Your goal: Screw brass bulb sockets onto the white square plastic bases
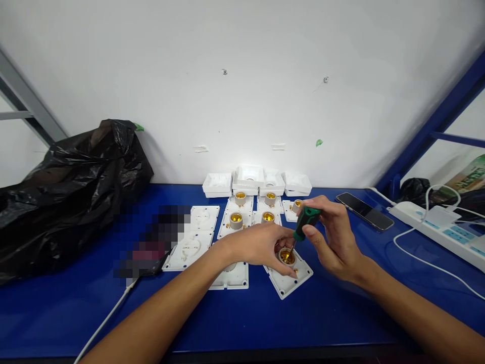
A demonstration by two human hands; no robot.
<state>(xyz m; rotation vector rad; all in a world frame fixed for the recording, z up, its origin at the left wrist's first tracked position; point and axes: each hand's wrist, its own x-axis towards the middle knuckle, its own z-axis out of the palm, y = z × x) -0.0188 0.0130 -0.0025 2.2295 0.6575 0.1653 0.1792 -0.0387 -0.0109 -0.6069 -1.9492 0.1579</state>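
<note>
A white square lamp-holder plate (288,281) with a brass socket (287,256) lies on the blue table (235,323) in front of me. My left hand (261,245) is closed on the socket, fingers pinched round its rim. My right hand (333,237) grips a green-handled screwdriver (306,222), and the shaft points down into the brass socket. Another white plate (232,277) lies partly under my left wrist.
Several more white plates with brass sockets (236,220) and empty white boxes (217,184) stand behind, near the wall. A black plastic bag (64,192) fills the left. A phone (364,211) and a white power strip (439,227) with cables lie at the right.
</note>
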